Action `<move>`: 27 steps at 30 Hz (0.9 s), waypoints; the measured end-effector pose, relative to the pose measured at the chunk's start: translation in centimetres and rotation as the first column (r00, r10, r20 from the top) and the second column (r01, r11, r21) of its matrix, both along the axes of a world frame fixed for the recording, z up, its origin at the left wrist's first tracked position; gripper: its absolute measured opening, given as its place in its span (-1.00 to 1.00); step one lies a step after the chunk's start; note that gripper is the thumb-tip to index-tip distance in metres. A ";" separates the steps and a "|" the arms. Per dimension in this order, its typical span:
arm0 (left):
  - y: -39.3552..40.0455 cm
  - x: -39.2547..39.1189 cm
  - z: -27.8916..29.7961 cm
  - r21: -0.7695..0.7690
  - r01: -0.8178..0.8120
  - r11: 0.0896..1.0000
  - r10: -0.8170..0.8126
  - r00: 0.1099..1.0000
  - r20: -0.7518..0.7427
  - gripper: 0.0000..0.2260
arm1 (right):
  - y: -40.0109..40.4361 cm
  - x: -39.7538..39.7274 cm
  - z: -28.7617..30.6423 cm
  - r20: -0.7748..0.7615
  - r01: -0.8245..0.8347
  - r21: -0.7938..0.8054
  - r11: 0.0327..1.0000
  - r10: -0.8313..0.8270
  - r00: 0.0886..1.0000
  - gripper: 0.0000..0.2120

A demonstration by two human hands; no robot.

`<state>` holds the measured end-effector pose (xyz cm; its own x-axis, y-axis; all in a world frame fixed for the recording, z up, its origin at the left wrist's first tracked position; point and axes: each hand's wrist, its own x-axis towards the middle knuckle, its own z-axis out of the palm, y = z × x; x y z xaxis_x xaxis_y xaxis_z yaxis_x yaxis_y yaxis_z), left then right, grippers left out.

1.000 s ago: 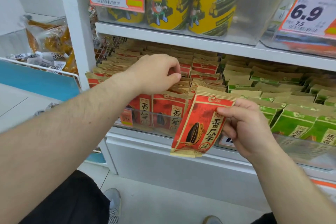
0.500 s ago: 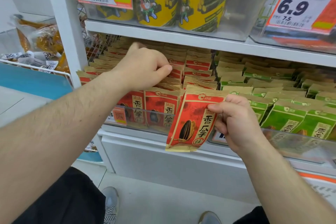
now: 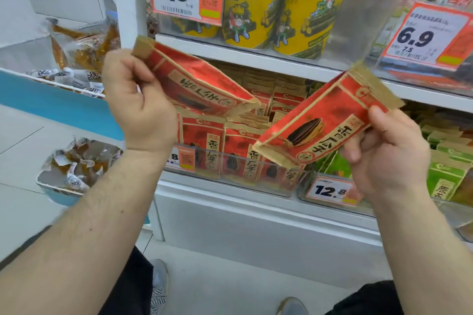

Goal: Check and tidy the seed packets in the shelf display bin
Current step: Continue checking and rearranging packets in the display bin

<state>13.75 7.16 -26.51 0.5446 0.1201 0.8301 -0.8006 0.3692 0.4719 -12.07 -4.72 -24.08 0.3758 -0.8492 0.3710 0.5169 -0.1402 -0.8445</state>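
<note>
While each hand holds one red-and-kraft paper seed packet (image 3: 197, 82), both hang clear of the clear plastic bin (image 3: 238, 176).
Left hand (image 3: 139, 102) and right hand (image 3: 389, 151) pinch near the top seals; these packets look light, crinkly and easily creased.

- Bright, even shop light falls from above, flat and white, with hardly a shadow.
- Glare washes the clear bin wall (image 3: 368, 15) at one o'clock, turning it milky.
- Motion blur smears the wrapped snacks (image 3: 76, 163) at nine o'clock and the green packets (image 3: 448, 176) at three o'clock.
- Wide-angle bending bows the shelf edge (image 3: 256, 59) and stretches both forearms toward the bottom corners.
</note>
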 end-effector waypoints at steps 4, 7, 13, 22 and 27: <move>0.9 0.4 0.0 -0.072 0.043 0.996 -0.048 0.997 -0.065 -0.61 | 0.0 1.0 2.4 -0.012 -0.009 -0.186 0.982 0.007 1.000 -0.72; 1.8 1.3 0.9 -0.167 0.060 0.984 -0.062 0.998 -0.010 -0.62 | 0.0 3.1 3.6 -0.156 0.010 -0.280 0.960 -0.056 0.986 -0.76; 2.2 1.0 0.8 -0.069 0.088 0.994 -0.088 0.996 0.001 -0.57 | -1.7 6.6 3.2 -0.495 0.016 -0.382 0.924 -0.219 0.841 -0.84; 1.1 -1.7 -0.7 0.620 0.251 0.744 -0.272 0.960 -0.063 -0.74 | -3.8 9.9 2.0 -0.822 -0.130 -0.382 0.915 -0.272 0.501 -0.79; 0.5 -2.1 -1.3 0.694 0.265 0.669 -0.279 0.956 -0.096 -0.71 | -5.4 11.8 2.6 -0.884 -0.308 -0.467 0.829 -0.448 0.135 -0.69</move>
<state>11.63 7.71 -27.85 0.4446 -0.6435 0.6231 -0.7283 0.1452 0.6697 -0.25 -10.12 -21.47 0.6618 -0.7477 0.0552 -0.6822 -0.6311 -0.3691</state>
